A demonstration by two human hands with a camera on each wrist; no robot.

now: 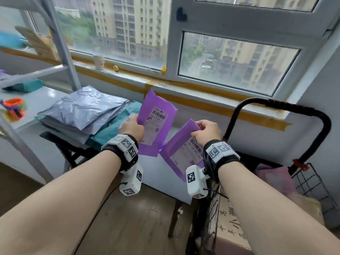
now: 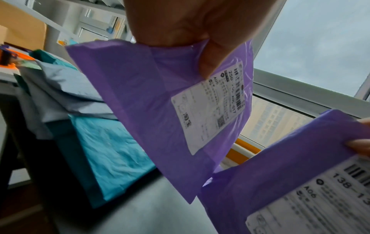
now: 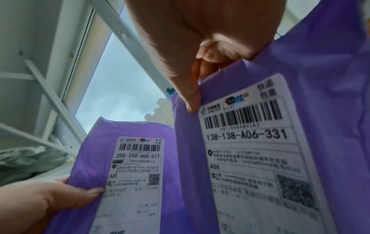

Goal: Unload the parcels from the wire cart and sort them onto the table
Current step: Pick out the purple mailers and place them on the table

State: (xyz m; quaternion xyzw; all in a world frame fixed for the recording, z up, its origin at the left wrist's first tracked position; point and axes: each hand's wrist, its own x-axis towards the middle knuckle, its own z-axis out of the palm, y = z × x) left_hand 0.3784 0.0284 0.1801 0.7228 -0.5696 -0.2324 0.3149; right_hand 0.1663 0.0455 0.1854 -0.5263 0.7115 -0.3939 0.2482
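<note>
Left hand (image 1: 131,126) pinching purple parcel 017 (image 1: 156,124) by its 9 o'clock edge; right hand (image 1: 207,132) gripping purple parcel 331 (image 1: 181,153) at its top edge. Both aloft, corners nearly touching, between table (image 1: 42,100) at 10 o'clock and wire cart (image 1: 312,183) at 3.

2 purple parcels (image 1: 158,115) with white barcode labels (image 3: 248,126), silver-grey and teal mailers (image 1: 82,109)

Stacked parcels (image 1: 82,111) on table (image 1: 44,100), left of cart (image 1: 276,126).
</note>
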